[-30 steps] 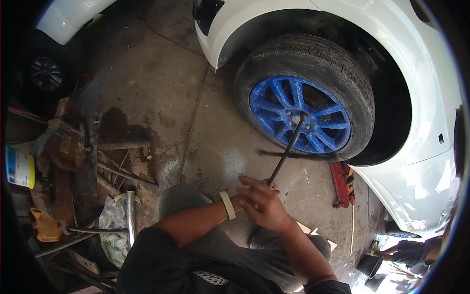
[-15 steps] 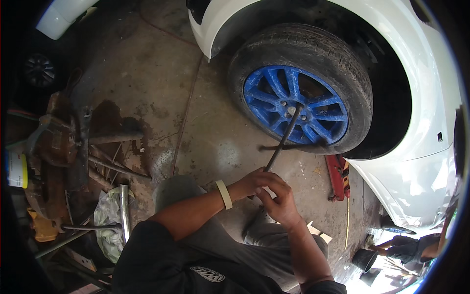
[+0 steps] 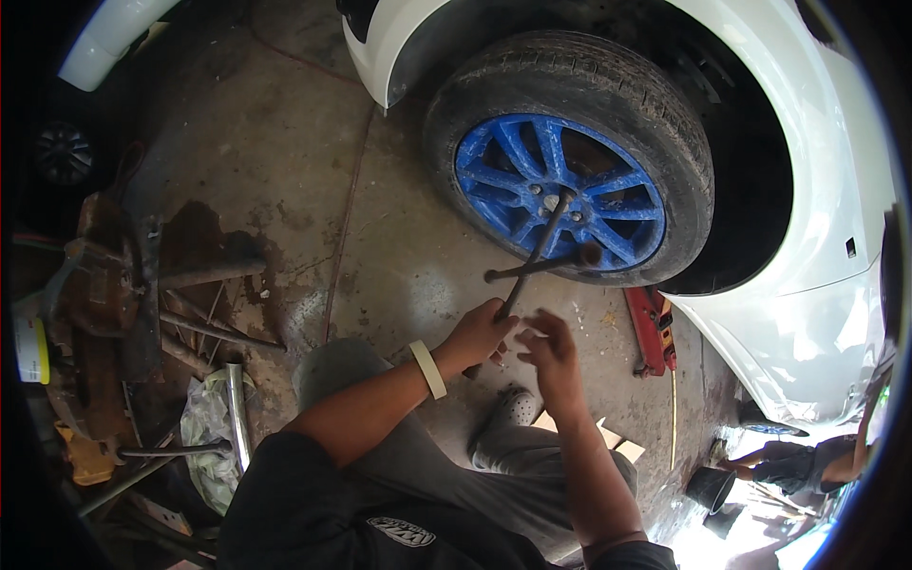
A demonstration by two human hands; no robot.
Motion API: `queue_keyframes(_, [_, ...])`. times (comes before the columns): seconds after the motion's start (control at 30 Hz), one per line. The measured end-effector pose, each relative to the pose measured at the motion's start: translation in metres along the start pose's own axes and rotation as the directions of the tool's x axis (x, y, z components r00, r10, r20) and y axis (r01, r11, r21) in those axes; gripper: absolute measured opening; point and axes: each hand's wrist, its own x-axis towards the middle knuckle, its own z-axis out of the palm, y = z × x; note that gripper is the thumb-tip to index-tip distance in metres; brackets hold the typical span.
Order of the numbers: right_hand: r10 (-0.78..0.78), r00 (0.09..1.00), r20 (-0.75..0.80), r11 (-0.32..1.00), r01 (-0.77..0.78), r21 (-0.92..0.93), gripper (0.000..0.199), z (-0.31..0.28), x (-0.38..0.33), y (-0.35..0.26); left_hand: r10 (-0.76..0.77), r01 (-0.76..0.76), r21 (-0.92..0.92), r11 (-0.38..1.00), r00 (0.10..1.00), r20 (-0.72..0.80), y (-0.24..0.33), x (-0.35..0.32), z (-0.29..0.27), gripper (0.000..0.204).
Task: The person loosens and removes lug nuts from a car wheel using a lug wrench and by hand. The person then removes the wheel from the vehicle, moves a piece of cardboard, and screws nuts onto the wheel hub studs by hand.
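A four-way lug wrench runs from the hub of a blue-rimmed wheel down toward me, its far end at one of the lug nuts. My left hand, with a pale band on its wrist, is closed around the near arm of the wrench. Just right of it, my right hand is raised off the bar with its fingers apart and nothing in them. The wheel sits in the arch of a white car. Which nut the wrench sits on is partly hidden by its end.
A red floor jack stands under the car, right of the wheel. Rusty metal stands and bars crowd the left, with a plastic bag among them. Cardboard lies by my foot. Another person and a black bucket are at lower right.
My right hand has let go of the wrench and opened beside it. The wrench's crossbar has turned, while my left hand stays on the shaft. The view has shifted slightly.
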Motion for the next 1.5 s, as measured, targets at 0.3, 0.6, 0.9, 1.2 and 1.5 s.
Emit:
queue_keyframes(0.3, [-0.779,0.579,-0.242,0.623,0.67,-0.403,0.079,0.028,0.037,-0.035,-0.028,0.046,-0.177,0.983,0.994,0.104,-0.008,0.006,0.005,0.021])
queue_keyframes(0.6, [-0.433,0.744,0.509,0.328,0.656,-0.68,0.033,0.087,0.043,-0.044,0.425,-0.432,0.061,0.9,0.899,0.106,-0.028,0.019,-0.008,0.024])
queue_keyframes(0.9, [-0.457,0.862,0.218,0.76,0.506,-0.408,0.019,0.015,0.014,-0.051,0.075,-0.075,-0.003,0.997,0.996,0.045,-0.013,0.028,-0.013,0.027])
queue_keyframes(1.2, [-0.131,0.986,-0.104,0.692,0.015,-0.722,0.04,-0.046,0.029,-0.005,0.025,0.148,-0.501,0.853,0.946,0.323,0.004,0.027,-0.024,0.048])
queue_keyframes(1.5, [0.104,0.975,0.194,0.668,0.076,-0.74,0.033,-0.049,0.009,-0.037,0.292,-0.26,0.346,0.902,0.956,-0.043,0.025,0.006,-0.004,0.043])
